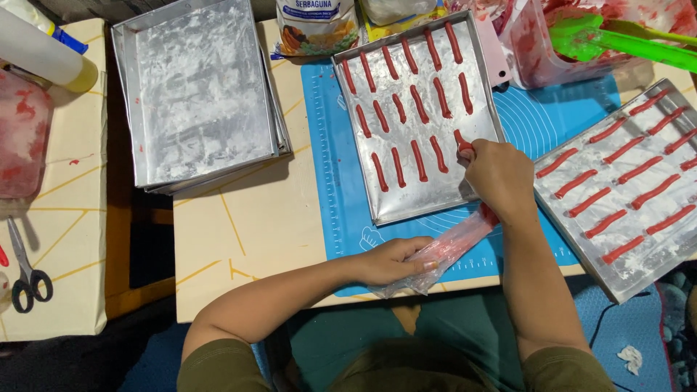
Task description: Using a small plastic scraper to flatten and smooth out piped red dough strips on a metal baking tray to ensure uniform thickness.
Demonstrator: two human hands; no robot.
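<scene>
Gripping a clear plastic piping bag of red dough (450,247), I have both hands closed on it above the light blue silicone baking mat (341,218) that lies on the cream tabletop (239,232). My right hand (497,178) is clenched around the front end of the bag, with its tip over the lower right corner of the rectangular floured metal baking tray (428,203) resting on the mat. My left hand (392,260) is clenched around the twisted rear end of the bag, just in front of the near edge of the mat. Short red piped dough strips (410,101) lie in three rows on this tray; the newest strip (462,142) touches the bag tip at my right thumb. To the right of the mat, a second metal tray of red strips (624,189) sits at an angle, overlapping the mat edge. To the left of the mat, a stack of empty floured metal trays (196,87) rests on the tabletop. Behind the mat, a translucent plastic tub smeared with red dough (537,51) holds a green spatula (617,43). Far left of the mat, black-handled scissors (25,268) lie flat.
</scene>
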